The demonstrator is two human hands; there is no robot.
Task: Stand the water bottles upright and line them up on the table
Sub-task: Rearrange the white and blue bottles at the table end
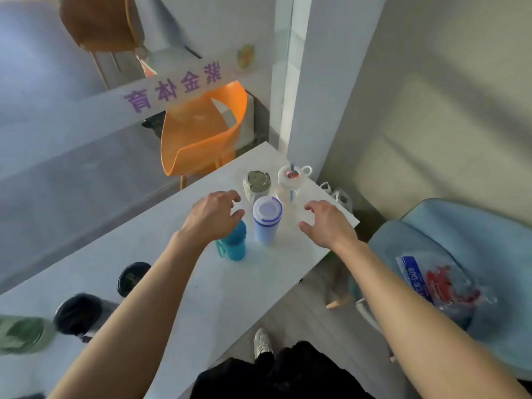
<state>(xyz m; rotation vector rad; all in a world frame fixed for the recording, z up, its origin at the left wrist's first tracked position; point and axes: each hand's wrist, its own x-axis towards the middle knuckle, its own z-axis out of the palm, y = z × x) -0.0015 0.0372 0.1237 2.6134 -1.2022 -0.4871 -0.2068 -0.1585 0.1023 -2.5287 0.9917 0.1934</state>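
Note:
Several bottles stand upright near the far right end of the white table [201, 283]. A pale blue bottle with a white lid [266, 220] is in the middle, between my hands. A teal bottle [234, 243] stands partly under my left hand [211, 216], whose fingers are spread just above it. My right hand [326, 223] hovers open to the right of the pale blue bottle, holding nothing. Behind stand a clear bottle with a grey-green lid [256, 184] and a clear bottle with a white lid and loop handle [290, 180].
Two black-lidded bottles [132, 279] [77, 313] and a green one [21, 334] stand on the table's left part. An orange chair [201, 133] is behind the table. A blue chair [460, 254] holding a plastic bag stands on the right, beside a wall.

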